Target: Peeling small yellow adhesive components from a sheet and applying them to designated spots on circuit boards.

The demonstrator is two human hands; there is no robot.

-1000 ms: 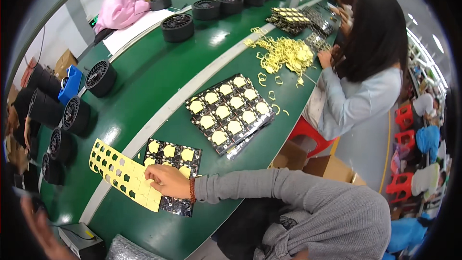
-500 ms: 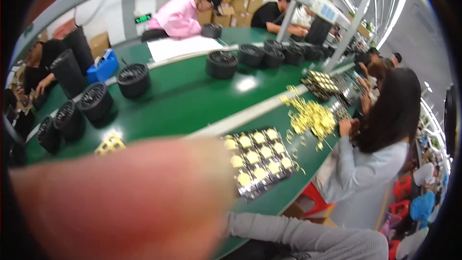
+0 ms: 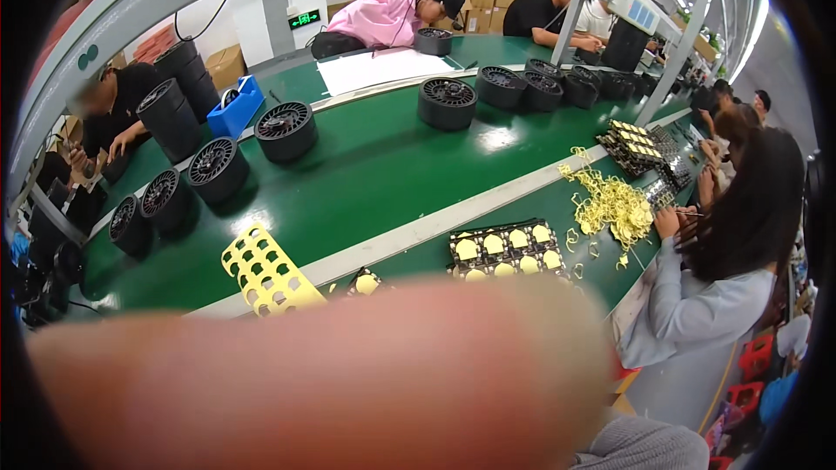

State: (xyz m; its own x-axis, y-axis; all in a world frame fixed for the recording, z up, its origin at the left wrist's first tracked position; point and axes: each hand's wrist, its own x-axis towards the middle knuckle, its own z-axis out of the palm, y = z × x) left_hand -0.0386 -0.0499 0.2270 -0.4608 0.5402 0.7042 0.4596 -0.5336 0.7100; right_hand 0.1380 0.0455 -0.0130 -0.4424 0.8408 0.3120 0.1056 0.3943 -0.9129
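A large blurred finger [image 3: 331,374] crosses the lower part of the view, very close to the camera. It comes in from the left and seems to belong to my left hand; the other fingers do not show, so its grip is unclear. Just beyond it lie a panel of black circuit boards with yellow pads [image 3: 501,248], partly covered, and a small dark piece with a yellow pad [image 3: 366,282]. Left of these is a yellow sheet with rows of cut-outs [image 3: 300,298]. My right hand is not visible. Grey knit cloth [image 3: 649,446] shows at the bottom right.
Black spoked wheels [image 3: 287,132] line the green table beyond a pale dividing strip [image 3: 418,239]. Yellow scraps [image 3: 618,209] and stacked boards [image 3: 634,146] lie at right, beside a seated co-worker [image 3: 705,296]. A blue tape dispenser [image 3: 237,109] stands far left.
The finger reaches further right and now hides the near part of the board panel. The view has shifted, so the scene sits further right, and more of the yellow sheet shows.
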